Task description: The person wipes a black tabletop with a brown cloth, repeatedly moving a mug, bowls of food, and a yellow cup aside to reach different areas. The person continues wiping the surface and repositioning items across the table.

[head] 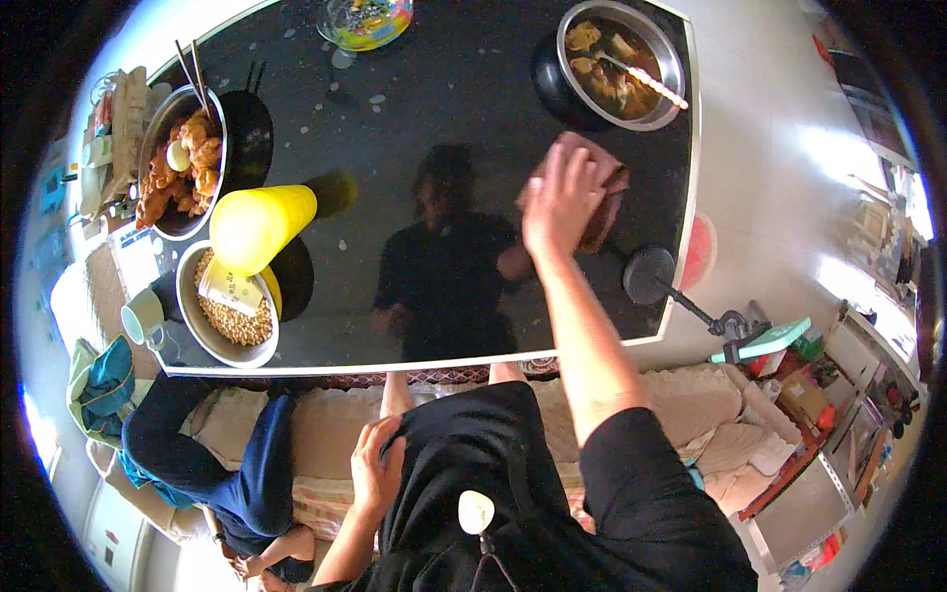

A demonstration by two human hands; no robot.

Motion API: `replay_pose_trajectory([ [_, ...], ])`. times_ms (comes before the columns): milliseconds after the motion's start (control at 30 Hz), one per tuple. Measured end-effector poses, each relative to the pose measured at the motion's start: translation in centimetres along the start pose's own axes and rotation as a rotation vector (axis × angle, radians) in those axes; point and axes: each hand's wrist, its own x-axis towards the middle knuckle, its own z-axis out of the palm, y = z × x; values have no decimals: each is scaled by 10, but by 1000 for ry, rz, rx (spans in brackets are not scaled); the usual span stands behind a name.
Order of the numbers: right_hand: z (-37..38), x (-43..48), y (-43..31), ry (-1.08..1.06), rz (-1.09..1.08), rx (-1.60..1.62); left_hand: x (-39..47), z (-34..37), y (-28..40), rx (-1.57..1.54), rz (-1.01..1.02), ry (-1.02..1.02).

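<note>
Under my right hand (pixel 566 196) lies a reddish-brown cloth (pixel 605 211), pressed to the glossy black tabletop (pixel 444 111); whether the fingers grip it cannot be told. Beyond the cloth, near the far right corner, stands a metal bowl (pixel 669 70) of soup with a spoon in it. My left hand (pixel 376 462) rests at my lap beside the black clothing, fingers loosely curled, with no held object visible. A black round-based stand (pixel 649 275) with a mint-green device (pixel 769 339) on its arm is just right of the cloth.
At the left are a metal bowl (pixel 218 159) of meat pieces with chopsticks, stacked yellow cups (pixel 263 222), a bowl (pixel 189 325) of beans holding a packet, and a pale mug (pixel 142 317). A colourful glass dish (pixel 366 37) is at the far edge. Another person (pixel 259 473) sits at left.
</note>
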Motion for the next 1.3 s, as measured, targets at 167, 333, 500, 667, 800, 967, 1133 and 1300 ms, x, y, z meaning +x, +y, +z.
replay_pose_trajectory([
  [167,8,-112,-102,-295,-535,188,34,21,44,-20,193,1],
  [333,21,-196,-22,-165,-634,187,45,34,76,-7,209,-62],
  [500,4,-221,84,-182,-532,81,80,93,118,17,385,-182],
  [667,2,-226,134,-289,-461,70,133,208,208,33,803,-198],
  [800,9,-235,138,-125,-438,147,157,274,254,27,896,-329],
  [967,13,-243,141,-260,-373,202,171,308,257,157,991,-424],
  [1133,12,-236,140,-185,-422,140,174,313,255,249,1087,-396],
  [1300,-16,-219,163,-428,-477,193,152,303,272,211,1105,-338],
])
